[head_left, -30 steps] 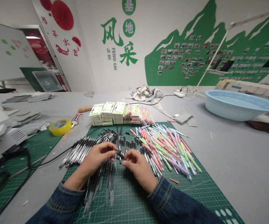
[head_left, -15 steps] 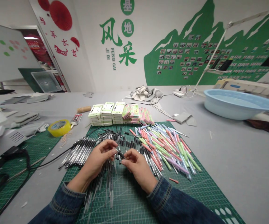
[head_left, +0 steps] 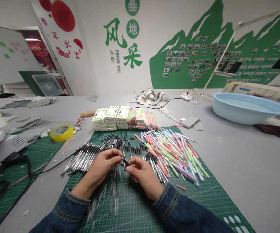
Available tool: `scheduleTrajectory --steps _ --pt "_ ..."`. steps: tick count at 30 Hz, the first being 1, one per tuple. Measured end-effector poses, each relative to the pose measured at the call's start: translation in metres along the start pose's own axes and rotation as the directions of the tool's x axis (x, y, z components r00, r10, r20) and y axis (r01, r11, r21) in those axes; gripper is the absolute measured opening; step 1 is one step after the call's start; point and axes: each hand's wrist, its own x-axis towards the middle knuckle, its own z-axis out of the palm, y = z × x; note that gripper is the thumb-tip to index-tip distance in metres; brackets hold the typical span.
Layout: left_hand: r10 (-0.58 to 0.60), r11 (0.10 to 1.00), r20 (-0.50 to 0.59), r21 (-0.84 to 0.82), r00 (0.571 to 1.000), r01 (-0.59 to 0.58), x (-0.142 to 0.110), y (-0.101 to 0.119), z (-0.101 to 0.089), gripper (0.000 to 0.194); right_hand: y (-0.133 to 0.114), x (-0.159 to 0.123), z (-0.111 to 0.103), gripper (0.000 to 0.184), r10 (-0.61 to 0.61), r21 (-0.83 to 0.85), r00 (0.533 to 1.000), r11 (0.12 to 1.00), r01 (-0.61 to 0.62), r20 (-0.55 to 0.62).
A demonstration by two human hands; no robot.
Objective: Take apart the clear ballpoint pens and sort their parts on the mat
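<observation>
Between my two hands is a short black pen part (head_left: 125, 161), held in fingertips at both ends. My left hand (head_left: 104, 166) is closed in a pinch on its upper left end. A pinch of my right hand (head_left: 143, 174) closes on the lower right end. Under and below my left hand lie clear pen refills (head_left: 115, 194) with dark ink. Clear pen barrels (head_left: 81, 158) lie in a row to the left. Small black pen pieces (head_left: 136, 149) stand or lie just beyond my hands. Pastel-coloured pens (head_left: 171, 152) are heaped to the right.
A green cutting mat (head_left: 140, 210) lies under the work. Stacked small boxes (head_left: 122, 118) stand at its far edge. Yellow tape (head_left: 61, 133) and a glue tube (head_left: 79, 124) sit to the left. A blue basin (head_left: 242, 111) is at the right, and a black cable (head_left: 54, 167) crosses the left side.
My left fingers have shifted slightly down, and more of the black pen part shows between my hands. My right hand stays nearly in place, its fingers slightly lower.
</observation>
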Motion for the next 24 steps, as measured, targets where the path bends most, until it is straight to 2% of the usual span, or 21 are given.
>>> scheduleTrajectory --steps 4,8,10,14,16,18,20,22,24 --pt "0.04 0.999 0.03 0.008 0.999 -0.04 -0.001 0.001 0.0 0.01 -0.004 -0.002 0.001 0.023 0.064 0.029 0.997 0.997 -0.065 0.052" --pt "0.051 0.998 0.012 -0.034 0.999 -0.05 -0.003 -0.001 0.002 0.011 -0.004 -0.003 0.002 0.024 0.063 0.081 0.991 0.994 -0.073 0.116" --pt "0.033 0.999 0.011 -0.042 0.999 -0.033 -0.005 -0.003 0.008 0.014 -0.004 -0.004 0.002 0.024 0.046 0.093 0.993 0.994 -0.057 0.111" --pt "0.045 0.998 0.086 0.027 0.995 -0.048 -0.006 -0.003 0.019 0.013 -0.005 -0.004 0.003 0.027 0.047 0.098 0.995 0.994 -0.056 0.084" --pt "0.057 0.998 0.051 -0.004 0.997 -0.057 -0.004 0.003 0.015 0.014 -0.005 -0.003 0.003 0.028 0.039 0.1 0.997 0.994 -0.046 0.071" --pt "0.063 0.994 -0.057 -0.088 0.996 -0.068 0.0 0.01 -0.001 0.019 -0.005 -0.003 0.002 0.029 0.017 0.094 0.999 0.995 -0.02 0.028" --pt "0.077 0.988 -0.215 -0.112 0.974 -0.103 0.005 0.016 -0.03 0.024 -0.005 -0.002 0.0 0.029 -0.002 0.067 0.999 0.998 0.005 -0.04" --pt "0.129 0.992 -0.408 0.039 0.904 -0.124 0.009 0.019 -0.068 0.029 -0.004 0.0 -0.002 0.028 -0.016 0.033 0.995 0.999 0.019 -0.102" --pt "0.202 0.934 -0.556 0.357 0.806 0.012 0.011 0.018 -0.106 0.033 -0.002 0.001 -0.004 0.027 -0.022 0.012 0.989 1.0 0.024 -0.149"
